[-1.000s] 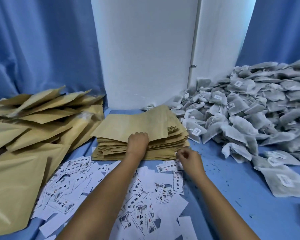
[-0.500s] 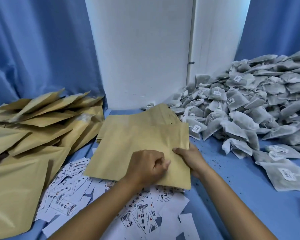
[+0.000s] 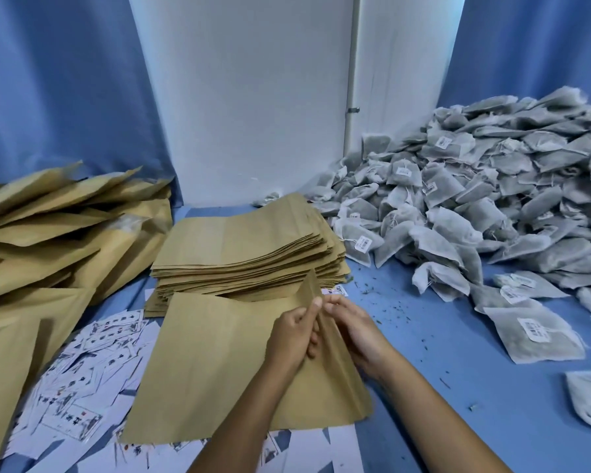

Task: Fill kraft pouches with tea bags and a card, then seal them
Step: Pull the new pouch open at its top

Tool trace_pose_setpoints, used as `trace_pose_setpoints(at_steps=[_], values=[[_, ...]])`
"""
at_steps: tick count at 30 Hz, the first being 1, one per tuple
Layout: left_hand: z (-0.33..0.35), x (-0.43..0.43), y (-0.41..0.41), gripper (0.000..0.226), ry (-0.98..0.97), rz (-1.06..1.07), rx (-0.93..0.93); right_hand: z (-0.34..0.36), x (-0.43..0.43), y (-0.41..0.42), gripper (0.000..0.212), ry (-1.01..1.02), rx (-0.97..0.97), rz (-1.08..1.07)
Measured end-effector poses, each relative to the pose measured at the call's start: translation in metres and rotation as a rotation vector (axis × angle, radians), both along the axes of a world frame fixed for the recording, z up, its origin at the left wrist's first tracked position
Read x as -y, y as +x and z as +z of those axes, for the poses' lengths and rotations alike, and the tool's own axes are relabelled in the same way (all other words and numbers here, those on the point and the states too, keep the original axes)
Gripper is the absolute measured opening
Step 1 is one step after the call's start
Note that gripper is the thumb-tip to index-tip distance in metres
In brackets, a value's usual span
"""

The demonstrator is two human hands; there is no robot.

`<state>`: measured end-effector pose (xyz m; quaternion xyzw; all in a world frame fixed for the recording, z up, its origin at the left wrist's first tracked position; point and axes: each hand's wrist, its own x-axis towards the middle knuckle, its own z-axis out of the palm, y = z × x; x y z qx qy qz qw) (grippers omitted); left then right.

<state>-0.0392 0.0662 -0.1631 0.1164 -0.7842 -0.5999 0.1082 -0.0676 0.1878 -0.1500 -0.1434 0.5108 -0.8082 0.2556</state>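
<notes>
A: Fingers (image 3: 316, 303) first: our left hand (image 3: 289, 339) and right hand (image 3: 359, 331) are both clamped on the right-hand edge of one kraft pouch (image 3: 219, 356), thumbs and fingertips pinching the paper from either side where it peaks upward.

B: So we're parting the mouth?

A: That's our reading. To do it well, we'd rub the two layers against each other between the pinches, then draw them apart gently; thin kraft creases or tears if we yank.

B: And the rest of the pouch?

A: It trails left of and below the fingers, lying flat over the scattered cards (image 3: 82, 387) on the counter (image 3: 440, 353). Just beyond the fingers sits the stack of empty pouches (image 3: 246, 247).

B: Tea bags?

A: The heap of tea bags (image 3: 475, 199) rises beyond and to the right of the fingers, well apart from them, with a few strays nearer. Far to the left lie bulkier pouches (image 3: 58, 233), probably already filled, though we can't see inside.

B: Then we should keep one hand holding the mouth open while the other reaches right.
</notes>
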Motion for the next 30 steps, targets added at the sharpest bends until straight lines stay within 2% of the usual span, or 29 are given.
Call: trace_pose_setpoints(at_steps=[2, 4, 8, 21, 24, 28, 30], values=[[0.001, 0.005, -0.002, 0.051, 0.047, -0.025, -0.015, -0.006, 0.004, -0.002, 0.008, 0.109, -0.165, -0.043], [0.0, 0.007, -0.002, 0.048, 0.096, -0.054, -0.019, -0.008, 0.005, -0.005, 0.012, 0.112, -0.219, -0.023], [0.002, 0.008, -0.004, 0.041, 0.143, -0.087, -0.011, -0.008, 0.004, -0.006, 0.027, 0.071, -0.202, 0.012], [-0.003, 0.005, -0.001, 0.046, 0.134, -0.011, -0.007, -0.01, -0.002, -0.006, 0.017, 0.019, -0.099, 0.08], [-0.005, 0.004, 0.0, 0.047, 0.131, 0.06, -0.024, -0.009, -0.001, -0.005, 0.008, 0.161, -0.144, 0.014], [-0.005, 0.004, 0.001, 0.042, 0.087, 0.123, -0.047, -0.001, -0.002, -0.003, 0.018, 0.398, -0.41, -0.048], [-0.004, 0.004, 0.002, 0.039, 0.03, 0.139, -0.051, 0.002, -0.002, 0.001, 0.014, 0.557, -0.524, -0.03]])
